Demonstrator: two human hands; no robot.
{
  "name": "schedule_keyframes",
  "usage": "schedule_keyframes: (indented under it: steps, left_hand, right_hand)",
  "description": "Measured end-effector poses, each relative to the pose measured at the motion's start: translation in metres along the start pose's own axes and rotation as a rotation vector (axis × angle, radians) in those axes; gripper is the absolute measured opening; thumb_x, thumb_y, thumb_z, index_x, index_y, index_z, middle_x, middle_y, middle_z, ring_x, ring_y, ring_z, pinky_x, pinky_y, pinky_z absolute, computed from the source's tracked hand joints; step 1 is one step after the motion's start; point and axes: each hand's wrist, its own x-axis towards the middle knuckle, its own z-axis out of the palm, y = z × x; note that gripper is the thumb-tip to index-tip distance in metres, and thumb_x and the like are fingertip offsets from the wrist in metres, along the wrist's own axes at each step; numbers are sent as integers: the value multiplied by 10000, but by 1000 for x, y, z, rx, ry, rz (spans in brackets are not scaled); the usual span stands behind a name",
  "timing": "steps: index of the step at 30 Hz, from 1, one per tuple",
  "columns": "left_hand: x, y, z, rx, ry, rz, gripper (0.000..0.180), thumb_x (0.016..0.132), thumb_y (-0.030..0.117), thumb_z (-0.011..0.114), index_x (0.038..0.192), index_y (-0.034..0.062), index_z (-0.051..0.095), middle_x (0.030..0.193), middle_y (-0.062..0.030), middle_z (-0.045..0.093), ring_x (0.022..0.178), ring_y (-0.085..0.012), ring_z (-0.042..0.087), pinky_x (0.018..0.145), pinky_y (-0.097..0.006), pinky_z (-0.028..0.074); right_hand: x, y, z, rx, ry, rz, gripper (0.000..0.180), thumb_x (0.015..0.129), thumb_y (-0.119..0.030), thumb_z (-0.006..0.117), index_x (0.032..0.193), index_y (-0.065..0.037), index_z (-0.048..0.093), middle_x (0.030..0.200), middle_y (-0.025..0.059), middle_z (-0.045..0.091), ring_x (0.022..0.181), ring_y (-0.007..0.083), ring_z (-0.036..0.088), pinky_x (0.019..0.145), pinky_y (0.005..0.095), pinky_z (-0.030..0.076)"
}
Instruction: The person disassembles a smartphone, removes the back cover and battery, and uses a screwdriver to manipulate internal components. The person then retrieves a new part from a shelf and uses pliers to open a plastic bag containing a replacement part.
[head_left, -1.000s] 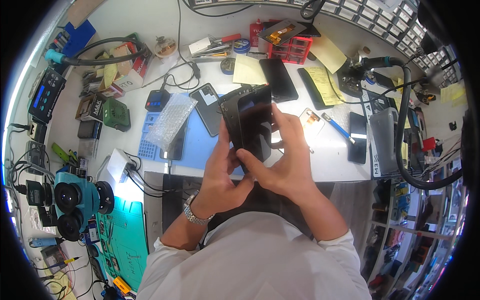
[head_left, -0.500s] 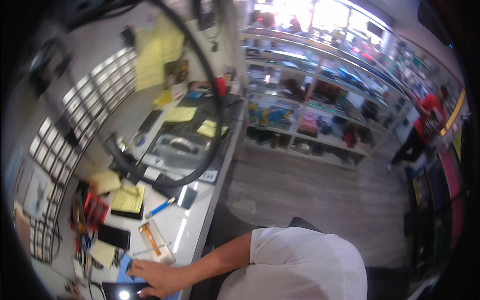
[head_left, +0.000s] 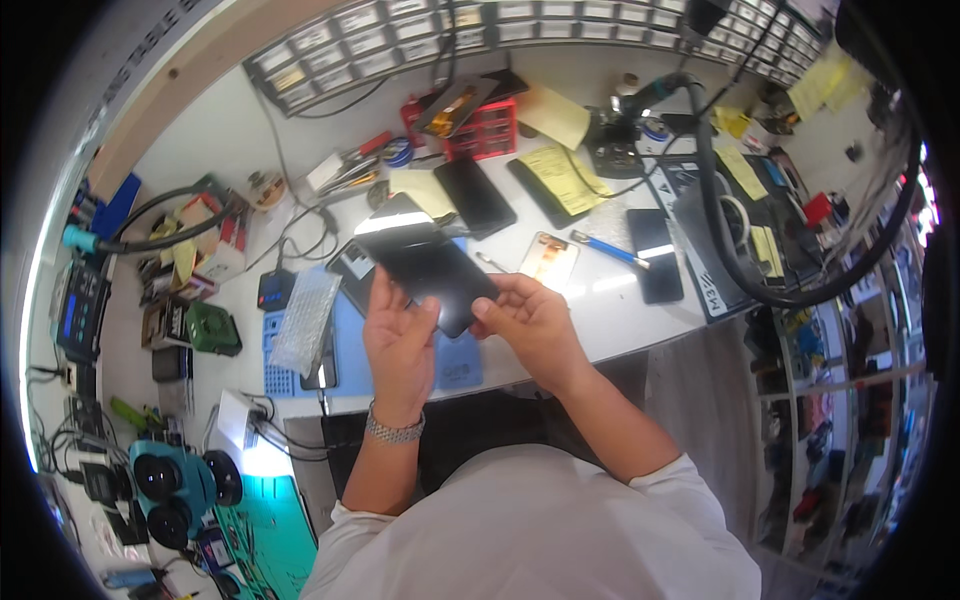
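Left hand [head_left: 400, 335] grips the black phone [head_left: 425, 262] from below-left; right hand [head_left: 530, 322] pinches its near-right corner. Phone held above the white bench [head_left: 610, 300], over the blue mat [head_left: 455, 360]. Long axis runs diagonal, far end pointing up-left, glossy face up. Yellow paper notes [head_left: 565, 175] lie behind it, red parts box [head_left: 480, 125] further back, bubble-wrap pouch [head_left: 303, 320] on the left.
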Motion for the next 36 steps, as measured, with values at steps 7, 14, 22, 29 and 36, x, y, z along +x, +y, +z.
schedule_keyframes:
  steps: [7,14,22,29,36]
  left_hand:
    - [-1,5,-3,48,22,16,831,962,-117,713,1682,-60,303,1601,-174,526,1434,-237,562,1162,-358,495]
    - [-6,7,-7,171,-4,59,859,950,-98,743,1685,-60,299,1573,-168,550,1399,-229,590,1160,-359,505]
    - [-12,6,-8,183,74,93,815,978,-71,749,1673,-63,324,1499,-170,629,1324,-214,653,1107,-344,554]
    - [-18,8,-9,219,83,133,823,950,-102,763,1658,-60,346,1471,-167,647,1252,-203,699,1007,-310,619]
    - [-20,6,-11,185,104,172,921,962,-119,736,1707,5,207,1444,-189,646,1276,-248,695,1058,-352,606]
  right_hand:
    - [2,1,10,-78,50,56,355,1029,-86,773,1328,61,651,988,81,745,874,160,755,817,287,608]
    - [-2,14,7,8,6,35,325,1036,-10,735,1328,75,618,1132,124,757,965,140,740,900,285,615]
    - [-5,33,4,127,-46,11,338,1024,42,725,1337,71,600,1207,167,757,1073,194,752,987,354,625]
    - [-5,43,4,136,-82,10,386,1033,23,724,1375,91,558,1208,167,748,1076,181,745,992,314,614]
    - [-13,40,22,62,-7,-177,376,1008,72,713,1364,66,593,1172,160,746,1048,205,746,935,361,612]
